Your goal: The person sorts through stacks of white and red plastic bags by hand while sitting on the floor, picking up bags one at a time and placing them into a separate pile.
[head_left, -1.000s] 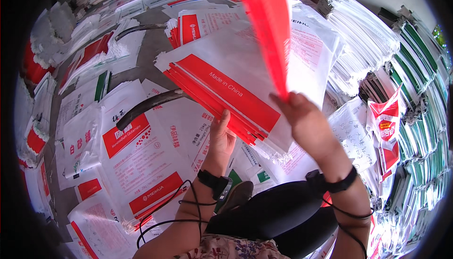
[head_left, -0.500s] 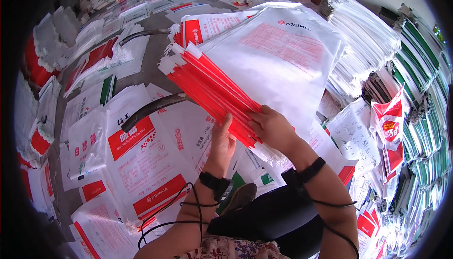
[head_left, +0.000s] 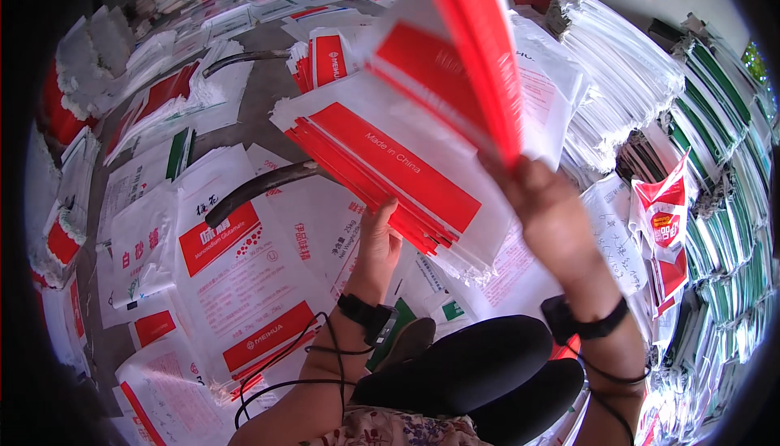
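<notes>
A stack of flat white woven sacks [head_left: 357, 125] with red bands lies before me, its near red edges fanned out. My left hand [head_left: 380, 239] pinches the near edge of this stack, thumb on top and fingers partly hidden. Above the stack's right side, my right hand [head_left: 540, 202] grips the lower end of several red-and-white folded sacks [head_left: 479, 56]. These are lifted off, tilted upright and blurred by motion. Each wrist wears a black strap with a small box and a cable.
Dark curved bars [head_left: 264, 190] rest on the floor at left, among spread printed sacks [head_left: 260, 283]. Tall piles of white sacks [head_left: 621, 72] and green-edged sacks [head_left: 707, 97] rise at right. A red-and-white bag [head_left: 662, 218] hangs against them. My bent knees are below.
My right hand has moved right, lifting and turning several sacks up off the stack. A broad red band on the sack below now shows. My left hand stays at the near edge.
</notes>
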Demonstrator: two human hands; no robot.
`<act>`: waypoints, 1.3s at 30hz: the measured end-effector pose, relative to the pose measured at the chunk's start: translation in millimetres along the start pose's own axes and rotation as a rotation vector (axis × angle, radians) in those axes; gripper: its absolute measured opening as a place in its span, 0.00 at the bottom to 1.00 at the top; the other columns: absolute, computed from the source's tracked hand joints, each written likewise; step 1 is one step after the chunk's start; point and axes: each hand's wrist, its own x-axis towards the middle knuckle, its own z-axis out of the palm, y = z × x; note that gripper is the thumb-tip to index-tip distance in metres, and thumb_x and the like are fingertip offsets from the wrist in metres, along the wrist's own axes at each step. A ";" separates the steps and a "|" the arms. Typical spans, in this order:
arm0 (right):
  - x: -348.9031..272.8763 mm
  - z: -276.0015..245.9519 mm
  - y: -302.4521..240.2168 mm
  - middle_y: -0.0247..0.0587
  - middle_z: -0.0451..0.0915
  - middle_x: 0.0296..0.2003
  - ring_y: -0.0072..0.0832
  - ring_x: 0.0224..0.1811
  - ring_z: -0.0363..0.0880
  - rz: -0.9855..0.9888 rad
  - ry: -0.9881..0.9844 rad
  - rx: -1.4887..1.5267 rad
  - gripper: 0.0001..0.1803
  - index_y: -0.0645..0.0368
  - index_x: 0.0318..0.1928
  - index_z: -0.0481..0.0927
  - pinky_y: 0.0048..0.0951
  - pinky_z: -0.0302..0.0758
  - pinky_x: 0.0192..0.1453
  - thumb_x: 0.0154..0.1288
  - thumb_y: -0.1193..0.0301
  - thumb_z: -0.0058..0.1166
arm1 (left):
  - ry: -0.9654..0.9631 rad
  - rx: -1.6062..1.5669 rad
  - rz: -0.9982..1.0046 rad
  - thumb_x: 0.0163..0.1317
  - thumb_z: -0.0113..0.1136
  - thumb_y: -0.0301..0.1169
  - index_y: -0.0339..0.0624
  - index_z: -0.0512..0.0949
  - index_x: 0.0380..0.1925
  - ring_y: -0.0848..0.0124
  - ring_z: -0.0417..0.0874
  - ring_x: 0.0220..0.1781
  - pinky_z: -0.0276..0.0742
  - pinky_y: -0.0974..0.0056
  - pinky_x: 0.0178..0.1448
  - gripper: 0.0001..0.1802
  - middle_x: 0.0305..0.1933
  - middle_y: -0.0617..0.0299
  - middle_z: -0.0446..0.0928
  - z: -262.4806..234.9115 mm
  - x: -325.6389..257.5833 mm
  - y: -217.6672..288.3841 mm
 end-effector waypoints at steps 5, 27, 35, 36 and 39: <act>-29.9 70.3 -35.0 0.49 0.73 0.44 0.41 0.39 0.81 0.008 -0.101 0.165 0.29 0.40 0.61 0.79 0.41 0.82 0.44 0.58 0.75 0.57 | -0.020 -0.039 -0.023 0.58 0.73 0.32 0.42 0.70 0.63 0.68 0.78 0.63 0.80 0.61 0.65 0.34 0.58 0.60 0.78 6.3 3.4 -5.8; -24.6 120.9 -45.1 0.45 0.77 0.35 0.42 0.38 0.82 0.179 -0.095 0.326 0.16 0.52 0.51 0.81 0.41 0.81 0.41 0.62 0.69 0.59 | -0.064 0.003 0.010 0.62 0.70 0.34 0.41 0.67 0.65 0.67 0.79 0.61 0.76 0.60 0.67 0.34 0.60 0.58 0.76 14.9 -2.8 -3.9; 34.2 80.8 41.3 0.53 0.78 0.44 0.45 0.45 0.83 0.351 -0.056 0.564 0.33 0.38 0.70 0.69 0.42 0.81 0.49 0.65 0.76 0.53 | -0.097 0.013 0.018 0.63 0.69 0.36 0.41 0.68 0.65 0.67 0.78 0.63 0.75 0.58 0.68 0.33 0.60 0.59 0.77 9.5 0.8 -8.3; 36.6 59.2 62.5 0.53 0.78 0.43 0.45 0.43 0.83 0.359 0.107 0.575 0.36 0.33 0.71 0.68 0.44 0.80 0.48 0.65 0.78 0.52 | -0.087 0.026 0.024 0.63 0.69 0.37 0.41 0.68 0.65 0.66 0.79 0.63 0.75 0.57 0.69 0.33 0.60 0.59 0.78 8.4 -0.4 -4.8; 26.3 -5.6 60.3 0.52 0.77 0.41 0.49 0.41 0.83 0.350 0.235 0.126 0.35 0.39 0.65 0.77 0.42 0.81 0.45 0.60 0.85 0.50 | -0.065 -0.010 0.027 0.63 0.69 0.36 0.41 0.68 0.65 0.67 0.78 0.63 0.76 0.57 0.68 0.33 0.60 0.60 0.78 8.3 -1.8 -2.8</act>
